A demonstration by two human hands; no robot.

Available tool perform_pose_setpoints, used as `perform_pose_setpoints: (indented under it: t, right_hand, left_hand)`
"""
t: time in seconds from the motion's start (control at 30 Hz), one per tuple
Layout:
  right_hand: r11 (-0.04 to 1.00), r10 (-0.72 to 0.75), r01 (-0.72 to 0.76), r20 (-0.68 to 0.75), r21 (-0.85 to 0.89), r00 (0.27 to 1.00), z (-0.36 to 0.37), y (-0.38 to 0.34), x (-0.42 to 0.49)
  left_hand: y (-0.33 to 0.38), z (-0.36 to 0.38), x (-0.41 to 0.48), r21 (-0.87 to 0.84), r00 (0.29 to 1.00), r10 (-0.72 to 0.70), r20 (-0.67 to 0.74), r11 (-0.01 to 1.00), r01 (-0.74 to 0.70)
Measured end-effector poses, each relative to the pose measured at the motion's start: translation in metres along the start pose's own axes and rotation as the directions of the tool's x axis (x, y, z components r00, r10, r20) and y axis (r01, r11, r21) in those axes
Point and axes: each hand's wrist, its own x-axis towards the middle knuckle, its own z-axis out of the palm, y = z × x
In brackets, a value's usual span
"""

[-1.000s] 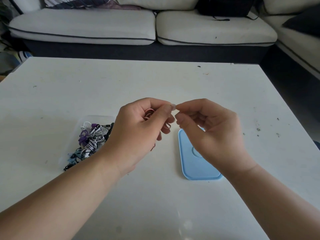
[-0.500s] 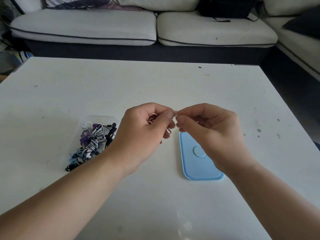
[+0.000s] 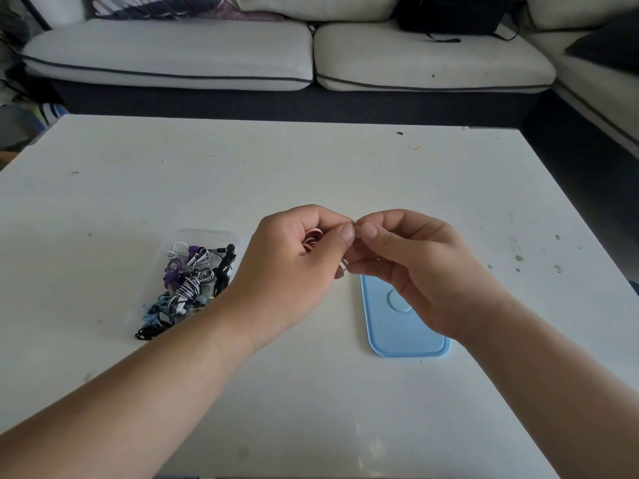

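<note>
Above the middle of the white table (image 3: 311, 174), my left hand (image 3: 294, 271) holds a coil of pink-red and white earphone cable (image 3: 313, 240) in its curled fingers, thumb and forefinger pinching the cable's end. My right hand (image 3: 411, 267) meets it fingertip to fingertip and pinches the same thin cable; most of it is hidden inside the two hands. A clear plastic box (image 3: 166, 264) at the left holds several tangled earphones in white, purple, black and blue. Its light blue lid (image 3: 404, 337) lies flat on the table under my right hand.
A cream sofa (image 3: 173, 60) with dark piping runs along the table's far side, with a black bag (image 3: 449, 12) on its right cushion. Another sofa section stands at the far right. Small dark specks mark the table's right part.
Both hands have sunk slightly toward the table, still joined at the fingertips on the cable. The box and lid have not moved.
</note>
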Motion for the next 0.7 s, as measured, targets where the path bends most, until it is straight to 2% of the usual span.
perform_pose_setpoints:
  t: [0.23, 0.37, 0.5, 0.6, 0.7]
  right_hand:
    - [0.989, 0.141, -0.147, 0.133, 0.036, 0.981, 0.025, 0.002, 0.005]
    - [0.989, 0.144, -0.145, -0.016, -0.034, 0.989, 0.057, 0.011, 0.012]
    - [0.977, 0.149, -0.175, -0.203, -0.121, 0.968, 0.097, 0.027, 0.025]
    - [0.967, 0.180, -0.207, -0.174, -0.150, 0.968, 0.119, 0.037, 0.034]
    - [0.959, 0.197, -0.219, -0.136, -0.178, 0.971, 0.132, 0.042, 0.040]
  left_hand:
    - [-0.004, -0.025, -0.014, -0.009, 0.997, -0.048, -0.062, 0.999, 0.047]
    - [-0.005, -0.059, -0.021, 0.005, 0.983, -0.131, -0.131, 0.991, 0.133]
    - [-0.028, -0.116, -0.009, 0.170, 0.936, -0.168, -0.308, 0.959, 0.228]
    - [-0.048, -0.144, 0.002, 0.245, 0.906, -0.241, -0.347, 0.910, 0.336]
    - [-0.064, -0.144, 0.013, 0.294, 0.898, -0.355, -0.260, 0.856, 0.424]
